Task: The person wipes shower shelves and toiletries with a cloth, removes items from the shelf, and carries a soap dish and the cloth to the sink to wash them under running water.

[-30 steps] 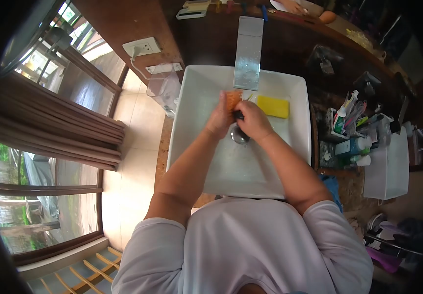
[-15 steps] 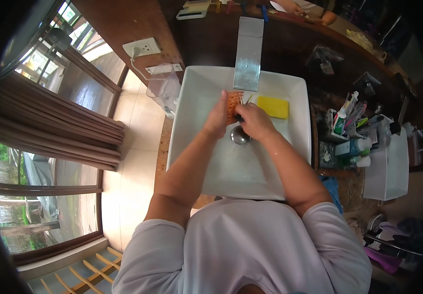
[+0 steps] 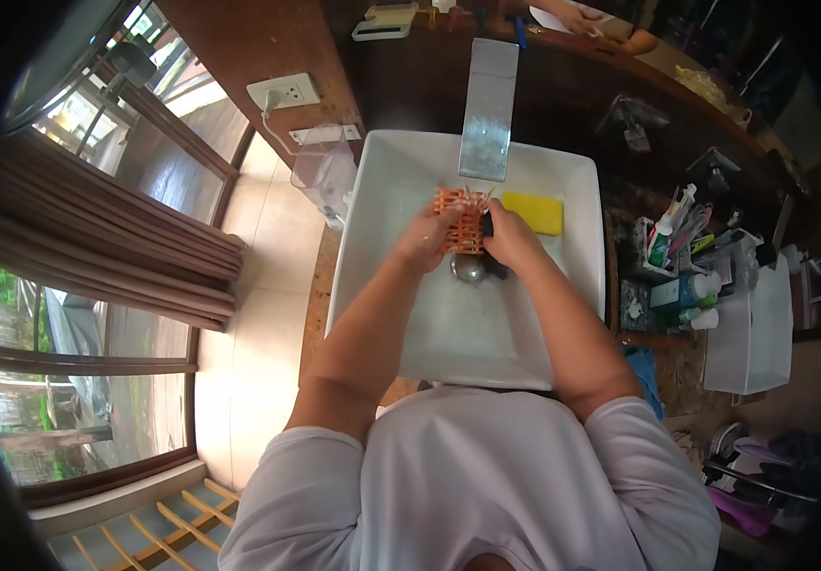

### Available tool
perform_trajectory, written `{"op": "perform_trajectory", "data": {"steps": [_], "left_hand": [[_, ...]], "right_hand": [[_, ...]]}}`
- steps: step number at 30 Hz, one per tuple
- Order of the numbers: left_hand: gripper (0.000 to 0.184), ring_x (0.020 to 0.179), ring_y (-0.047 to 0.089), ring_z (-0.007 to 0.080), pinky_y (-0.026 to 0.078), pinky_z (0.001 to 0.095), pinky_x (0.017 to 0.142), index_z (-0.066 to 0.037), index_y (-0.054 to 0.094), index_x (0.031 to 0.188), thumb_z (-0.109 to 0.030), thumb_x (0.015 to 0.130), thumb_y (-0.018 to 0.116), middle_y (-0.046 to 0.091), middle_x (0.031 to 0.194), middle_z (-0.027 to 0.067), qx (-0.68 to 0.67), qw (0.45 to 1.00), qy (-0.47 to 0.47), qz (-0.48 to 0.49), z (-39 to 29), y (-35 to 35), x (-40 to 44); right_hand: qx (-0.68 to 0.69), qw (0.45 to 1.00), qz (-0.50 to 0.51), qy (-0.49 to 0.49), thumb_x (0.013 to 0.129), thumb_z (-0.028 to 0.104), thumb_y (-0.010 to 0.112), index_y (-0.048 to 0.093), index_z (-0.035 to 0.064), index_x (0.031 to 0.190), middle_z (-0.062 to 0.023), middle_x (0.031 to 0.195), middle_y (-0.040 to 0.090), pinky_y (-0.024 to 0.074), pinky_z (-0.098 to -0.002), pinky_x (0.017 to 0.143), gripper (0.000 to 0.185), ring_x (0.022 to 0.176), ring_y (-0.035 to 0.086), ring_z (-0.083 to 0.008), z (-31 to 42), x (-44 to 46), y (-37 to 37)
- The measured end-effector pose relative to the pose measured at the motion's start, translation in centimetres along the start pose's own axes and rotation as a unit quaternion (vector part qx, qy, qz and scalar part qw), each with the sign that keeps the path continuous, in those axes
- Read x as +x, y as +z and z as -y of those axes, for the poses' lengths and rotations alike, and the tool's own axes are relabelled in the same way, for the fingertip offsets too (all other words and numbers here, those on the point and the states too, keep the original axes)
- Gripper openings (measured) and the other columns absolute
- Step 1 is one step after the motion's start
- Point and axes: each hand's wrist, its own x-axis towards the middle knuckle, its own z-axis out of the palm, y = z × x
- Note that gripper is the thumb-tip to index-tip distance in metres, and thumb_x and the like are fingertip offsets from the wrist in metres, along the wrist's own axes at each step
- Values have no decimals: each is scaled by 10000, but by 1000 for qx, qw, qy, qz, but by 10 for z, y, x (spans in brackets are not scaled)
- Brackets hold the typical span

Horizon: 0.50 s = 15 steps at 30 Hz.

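Over the white sink (image 3: 401,352), my left hand (image 3: 424,238) is closed on the left side of an orange openwork basket-like piece (image 3: 469,233). The piece has rows of slats and gaps, and pale thin strands stick up at its top. My right hand (image 3: 515,238) is closed at the piece's right side on a small dark object (image 3: 488,226). My fingers cover most of that object, so its kind does not show. Just below the piece is the round metal drain (image 3: 469,270). A yellow sponge (image 3: 534,214) lies in the sink to the right of my right hand.
A flat metal faucet (image 3: 488,109) reaches over the sink's back. At left stand a clear plastic container (image 3: 325,171) and a wall socket (image 3: 283,92). Toiletries (image 3: 682,228), bottles (image 3: 686,289) and a white bin (image 3: 748,333) are at right. The mirror (image 3: 572,86) reflects hands.
The orange piece has turned so its broad slatted face shows more. My right hand has shifted slightly right, and more of the dark object shows beside it.
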Motion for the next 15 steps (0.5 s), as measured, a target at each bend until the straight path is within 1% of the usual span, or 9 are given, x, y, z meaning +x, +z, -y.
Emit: {"op": "perform_trajectory", "data": {"steps": [4,5,6,9,10,11,13,14,15], "left_hand": [[515,1016,530,220,469,425,845,-181,265,1371,-315,918,471,493,1172,75,-70,992,99,-37,-23,2,-11],[541,1021,522,226,465,433,846,-190,232,1384,-320,916,472,484,1180,71,-72,994,79,-35,-27,1,-14],[568,1026,515,231,462,440,846,-200,199,1396,-325,915,474,475,1189,67,-74,995,60,-32,-30,1,-17],[577,1069,502,253,420,469,895,-230,194,1408,-392,917,449,455,1232,69,-85,996,31,-17,-30,6,-19],[570,1089,500,261,401,480,919,-241,208,1408,-423,918,435,449,1248,72,-91,996,23,-11,-27,10,-17],[585,1089,500,259,399,469,926,-237,215,1406,-460,909,428,446,1255,71,-119,992,35,-15,-23,14,-14],[625,1091,499,255,393,447,940,-229,229,1403,-535,891,415,442,1268,69,-175,982,59,-25,-15,19,-6],[684,1118,481,248,371,417,970,-213,244,1401,-605,860,389,424,1303,70,-122,992,42,-18,-12,18,-5],[676,1149,454,246,353,417,986,-211,237,1403,-596,867,386,417,1311,79,-131,991,37,-11,-12,16,-6]], "right_hand": [[151,982,-101,-52,705,77,604,488,75,1049,-155,958,609,469,-384,765,363,885,593,-325,-2,-1,-20],[203,968,-126,-77,708,63,588,486,76,1029,-147,932,612,470,-375,754,336,864,598,-319,-9,2,-21],[253,961,-100,-45,706,52,574,489,65,1007,-134,909,604,468,-343,747,313,847,597,-290,-10,4,-20],[263,959,-92,-49,711,51,572,506,56,988,-145,944,594,469,-341,735,284,827,589,-278,-5,3,-7],[280,936,-141,-158,699,33,571,522,55,974,-148,943,578,462,-344,733,280,816,573,-291,0,3,-1],[240,937,-146,-207,678,16,581,531,48,967,-143,926,561,456,-354,766,295,849,558,-307,4,1,4],[185,933,-140,-277,657,16,601,535,39,960,-133,940,547,433,-367,849,311,958,537,-312,28,-14,11],[172,934,-128,-285,658,26,609,536,43,956,-129,968,546,425,-373,866,308,979,530,-302,33,-18,13],[160,935,-117,-295,658,37,617,538,47,953,-126,997,545,418,-378,884,306,1001,524,-292,38,-21,15]]}}
